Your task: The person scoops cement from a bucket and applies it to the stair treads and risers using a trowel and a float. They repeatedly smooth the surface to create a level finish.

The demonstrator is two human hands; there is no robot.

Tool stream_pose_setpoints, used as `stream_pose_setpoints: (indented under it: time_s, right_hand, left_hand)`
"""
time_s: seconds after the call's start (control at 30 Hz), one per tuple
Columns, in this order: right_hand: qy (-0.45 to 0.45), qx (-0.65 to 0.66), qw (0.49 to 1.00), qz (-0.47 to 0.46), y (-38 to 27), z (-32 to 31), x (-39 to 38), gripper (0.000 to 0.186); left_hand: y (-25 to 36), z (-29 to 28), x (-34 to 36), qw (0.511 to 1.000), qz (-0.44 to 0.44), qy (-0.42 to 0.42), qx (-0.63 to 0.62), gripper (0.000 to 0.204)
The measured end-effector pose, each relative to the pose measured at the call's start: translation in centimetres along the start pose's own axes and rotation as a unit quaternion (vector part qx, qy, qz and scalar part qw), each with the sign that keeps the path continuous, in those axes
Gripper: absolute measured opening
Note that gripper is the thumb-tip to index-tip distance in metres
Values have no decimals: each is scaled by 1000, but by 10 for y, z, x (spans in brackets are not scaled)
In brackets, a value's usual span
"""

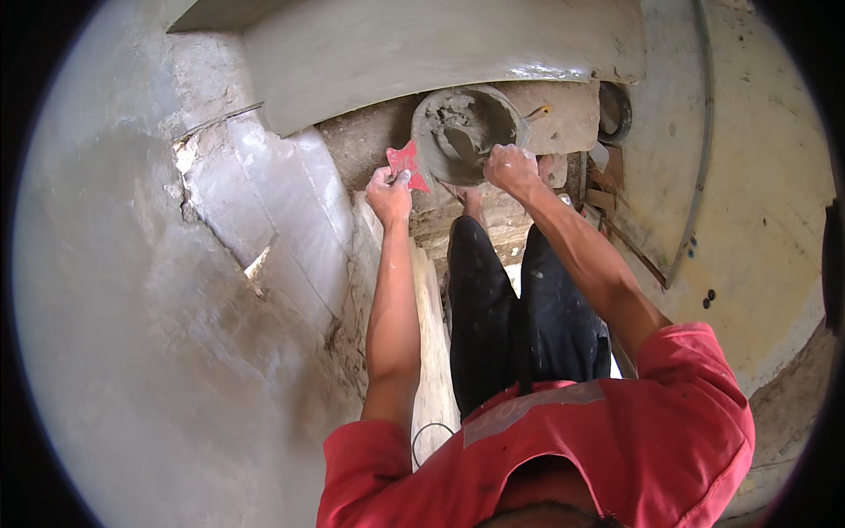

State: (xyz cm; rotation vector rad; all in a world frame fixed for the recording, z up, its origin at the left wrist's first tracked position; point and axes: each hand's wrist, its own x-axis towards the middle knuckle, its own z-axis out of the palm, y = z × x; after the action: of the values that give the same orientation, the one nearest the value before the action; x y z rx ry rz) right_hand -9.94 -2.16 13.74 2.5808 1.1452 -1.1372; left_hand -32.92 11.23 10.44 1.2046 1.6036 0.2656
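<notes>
My left hand [389, 199] is closed on a flat red scraper-like piece [407, 165] with an uneven outline, held just left of the bucket. A round bucket [423, 119] of wet grey mortar [455, 111] stands in front of me. At the bucket's near right rim, my right hand [512, 170] is a fist around a trowel. The trowel's grey-smeared blade [461, 143] reaches into the mortar, while its handle is hidden in my fingers.
A tool with a yellow-orange handle [539, 113] rests by the bucket's right rim. Beyond the bucket is a smooth grey plastered surface [440, 48]. A black round container [616, 113] lies to the right, and a pale wooden plank [431, 334] runs beside my left leg.
</notes>
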Motion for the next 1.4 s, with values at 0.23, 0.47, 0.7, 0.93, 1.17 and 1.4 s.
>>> stream_pose_setpoints:
  time_s: [0.23,0.47,0.7,0.93,1.17,1.4]
  right_hand:
    - [-32,98,992,73,-34,18,24,37]
    - [-88,139,986,35,-9,20,2,58]
    - [-41,170,982,74,-4,-2,-20,54]
    - [18,105,992,69,-26,11,9,37]
    - [56,79,993,72,-43,6,-3,31]
    - [8,96,985,146,-47,11,2,36]
  left_hand:
    - [-11,-3,11,993,50,12,107,21]
    - [-10,14,15,993,31,-32,107,18]
    - [-7,-17,8,998,-19,-44,28,23]
    - [23,-11,35,973,-1,-193,129,20]
    - [12,-9,44,964,16,-215,155,20]
    - [7,-6,50,946,49,-208,243,23]
